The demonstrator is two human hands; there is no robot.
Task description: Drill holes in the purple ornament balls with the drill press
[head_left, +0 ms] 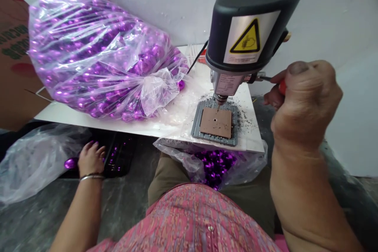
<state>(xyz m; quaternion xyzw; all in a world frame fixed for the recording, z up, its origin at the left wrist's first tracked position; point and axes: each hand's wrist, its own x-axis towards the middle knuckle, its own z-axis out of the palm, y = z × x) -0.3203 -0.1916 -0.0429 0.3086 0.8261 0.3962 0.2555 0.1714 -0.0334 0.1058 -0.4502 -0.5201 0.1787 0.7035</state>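
My right hand [304, 98] is closed around the red knob [282, 86] of the feed lever on a small black bench drill press [251, 19]. Below its bit, a brown square board [216, 123] with a small hole lies on the grey drill base [198, 126]. Down at the left, my left hand [91, 159] reaches into a dark container [122, 157] of shiny purple balls. Its fingers are curled, and purple glints show at the tips; what they hold is hidden. One purple ball [71, 163] sits just left of that hand.
A big clear bag of purple balls [97, 51] rests on the white table [174, 116]. Black shavings surround the base. Another open plastic bag with purple balls [217, 167] hangs at the table's front edge. At left are a cardboard box [14, 63] and loose plastic [38, 161].
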